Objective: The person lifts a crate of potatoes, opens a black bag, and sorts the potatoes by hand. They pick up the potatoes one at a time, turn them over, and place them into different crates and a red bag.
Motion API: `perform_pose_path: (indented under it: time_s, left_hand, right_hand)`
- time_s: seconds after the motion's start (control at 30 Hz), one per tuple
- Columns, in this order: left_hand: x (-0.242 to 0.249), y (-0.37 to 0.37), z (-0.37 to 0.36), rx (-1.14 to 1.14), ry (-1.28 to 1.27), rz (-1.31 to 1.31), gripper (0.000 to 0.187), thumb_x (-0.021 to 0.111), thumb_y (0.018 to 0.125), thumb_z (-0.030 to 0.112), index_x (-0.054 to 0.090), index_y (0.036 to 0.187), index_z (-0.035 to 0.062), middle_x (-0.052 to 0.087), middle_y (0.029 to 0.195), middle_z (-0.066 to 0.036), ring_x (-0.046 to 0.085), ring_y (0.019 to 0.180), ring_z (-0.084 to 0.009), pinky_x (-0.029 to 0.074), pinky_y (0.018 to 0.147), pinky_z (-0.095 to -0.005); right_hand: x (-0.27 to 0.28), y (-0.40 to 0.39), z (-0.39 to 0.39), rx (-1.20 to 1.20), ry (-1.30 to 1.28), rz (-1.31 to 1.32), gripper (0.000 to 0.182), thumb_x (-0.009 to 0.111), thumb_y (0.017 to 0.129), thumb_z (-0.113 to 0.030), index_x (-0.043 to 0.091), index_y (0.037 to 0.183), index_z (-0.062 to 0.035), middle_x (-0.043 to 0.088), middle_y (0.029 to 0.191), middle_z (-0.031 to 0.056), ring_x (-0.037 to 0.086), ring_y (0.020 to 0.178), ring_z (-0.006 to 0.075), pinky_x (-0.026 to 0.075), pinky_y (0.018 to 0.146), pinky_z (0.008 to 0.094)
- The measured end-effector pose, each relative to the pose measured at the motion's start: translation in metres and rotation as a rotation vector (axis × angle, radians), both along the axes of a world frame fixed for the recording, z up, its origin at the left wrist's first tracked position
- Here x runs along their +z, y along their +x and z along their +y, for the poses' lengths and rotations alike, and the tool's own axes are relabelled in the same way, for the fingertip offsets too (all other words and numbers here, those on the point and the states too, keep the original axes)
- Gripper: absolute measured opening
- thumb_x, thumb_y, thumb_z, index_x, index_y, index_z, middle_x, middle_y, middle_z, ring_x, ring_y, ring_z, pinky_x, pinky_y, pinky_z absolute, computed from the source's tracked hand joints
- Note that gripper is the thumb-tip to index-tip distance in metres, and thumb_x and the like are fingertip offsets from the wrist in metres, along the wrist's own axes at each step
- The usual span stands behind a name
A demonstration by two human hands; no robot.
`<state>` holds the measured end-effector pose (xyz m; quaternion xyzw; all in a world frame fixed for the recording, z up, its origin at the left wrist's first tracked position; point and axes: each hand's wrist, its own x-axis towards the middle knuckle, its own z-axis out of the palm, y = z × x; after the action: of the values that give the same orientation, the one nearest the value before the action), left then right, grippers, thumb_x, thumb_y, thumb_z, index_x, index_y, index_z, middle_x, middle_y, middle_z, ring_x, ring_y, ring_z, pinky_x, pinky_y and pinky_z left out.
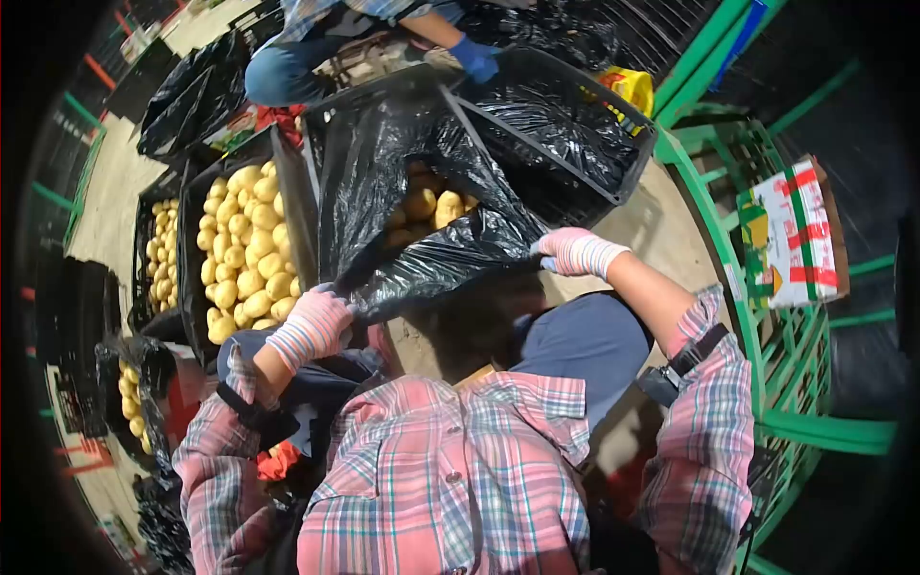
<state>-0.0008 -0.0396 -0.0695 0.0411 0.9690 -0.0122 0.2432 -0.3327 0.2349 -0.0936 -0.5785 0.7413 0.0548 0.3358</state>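
A crate lined with a black plastic bag point(374, 182) stands before me, and potatoes point(420, 204) show through the bag's opening. In a striped glove, my left hand point(314, 326) is closed on the bag's near left edge. On the near right edge, my right hand point(578, 253), gloved the same way, is closed on the plastic. The near side of the bag is stretched between my two hands. Left of this bag, a black crate point(309, 225) holds many more potatoes point(244, 240) in full view.
Across from me a co-worker's blue-gloved hand point(476, 59) touches a second lined crate point(565, 125). Further left are another potato crate point(163, 254) and black bags point(192, 91). A green metal frame point(714, 240) and a printed carton point(791, 235) stand on the right.
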Motion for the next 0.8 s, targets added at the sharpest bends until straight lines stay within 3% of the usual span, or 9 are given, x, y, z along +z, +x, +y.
perform_pose_path:
  time_s: [0.07,0.3,0.43,0.5,0.57,0.63,0.7,0.77,0.8]
  left_hand:
    - [-0.005,-0.004,-0.005,0.060,-0.017,-0.112,0.020,0.061,0.070,0.023,0.066,0.082,0.0078,0.066,0.082,-0.014,0.065,0.082,-0.0302,0.049,0.076,-0.0408]
    - [-0.091,0.005,-0.013,0.032,0.010,-0.109,0.021,0.058,0.076,0.024,0.067,0.091,0.0115,0.067,0.090,-0.010,0.065,0.090,-0.0273,0.045,0.090,-0.0417]
    - [-0.133,0.001,-0.043,0.315,-0.008,-0.212,0.030,0.057,0.078,0.024,0.066,0.103,0.0120,0.067,0.099,-0.012,0.063,0.099,-0.0255,0.040,0.098,-0.0423]
    - [-0.144,-0.006,-0.074,0.577,-0.033,-0.233,0.032,0.061,0.077,0.023,0.065,0.106,0.0098,0.067,0.100,-0.015,0.063,0.098,-0.0317,0.050,0.082,-0.0407]
    - [-0.153,-0.006,-0.101,0.876,0.144,0.103,0.034,0.063,0.077,0.022,0.063,0.106,0.0049,0.067,0.094,-0.014,0.065,0.090,-0.0289,0.052,0.073,-0.0379]
    - [-0.166,-0.011,-0.144,1.264,0.602,0.402,0.031,0.059,0.080,0.022,0.062,0.106,0.0046,0.063,0.104,-0.021,0.060,0.098,-0.0361,0.050,0.083,-0.0386]
    - [-0.155,-0.016,-0.190,0.987,0.347,0.674,0.029,0.054,0.085,0.016,0.061,0.110,0.0031,0.065,0.102,-0.016,0.062,0.090,-0.0299,0.050,0.078,-0.0353]
    - [-0.079,-0.055,-0.159,1.278,0.893,1.051,0.027,0.051,0.089,0.013,0.061,0.110,0.0001,0.065,0.101,-0.012,0.059,0.086,-0.0207,0.048,0.076,-0.0309]
    - [-0.059,-0.065,-0.150,1.309,0.867,1.029,0.027,0.056,0.089,0.013,0.058,0.111,-0.0022,0.063,0.102,-0.009,0.055,0.088,-0.0150,0.046,0.080,-0.0280]
  right_hand:
    - [-0.009,0.003,-0.002,0.021,0.058,0.002,0.036,0.054,0.088,-0.025,0.058,0.121,-0.0114,0.063,0.111,0.0167,0.059,0.103,0.0361,0.047,0.088,0.0424]
    - [-0.066,-0.029,-0.022,0.040,0.248,-0.123,0.031,0.055,0.087,-0.022,0.061,0.115,-0.0112,0.065,0.106,0.0160,0.060,0.100,0.0356,0.047,0.087,0.0415]
    - [-0.129,-0.043,-0.037,-0.157,0.089,0.045,0.032,0.057,0.085,-0.027,0.063,0.108,-0.0064,0.064,0.104,0.0201,0.059,0.099,0.0380,0.047,0.088,0.0420]
    - [-0.129,-0.057,-0.052,-0.268,0.214,0.221,0.038,0.053,0.085,-0.031,0.064,0.110,-0.0047,0.062,0.112,0.0210,0.057,0.107,0.0357,0.045,0.095,0.0414]
    - [-0.207,-0.104,-0.018,-0.598,-0.420,0.127,0.043,0.051,0.086,-0.036,0.063,0.111,-0.0018,0.062,0.112,0.0215,0.057,0.108,0.0370,0.044,0.096,0.0414]
    - [-0.196,-0.133,-0.015,-0.851,-0.416,0.195,0.050,0.049,0.088,-0.039,0.059,0.118,0.0006,0.062,0.112,0.0229,0.057,0.108,0.0374,0.043,0.096,0.0419]
    - [-0.176,-0.166,-0.026,-0.883,-0.131,0.235,0.050,0.049,0.090,-0.040,0.058,0.120,-0.0018,0.061,0.112,0.0246,0.058,0.108,0.0369,0.044,0.094,0.0422]
    - [-0.122,-0.128,-0.053,-0.735,-0.581,0.170,0.034,0.050,0.092,-0.032,0.062,0.106,-0.0041,0.064,0.106,0.0209,0.058,0.103,0.0376,0.046,0.089,0.0408]
    - [-0.088,-0.104,-0.078,-0.610,-0.762,0.119,0.029,0.050,0.092,-0.027,0.062,0.106,-0.0053,0.064,0.105,0.0182,0.059,0.100,0.0362,0.047,0.087,0.0401]
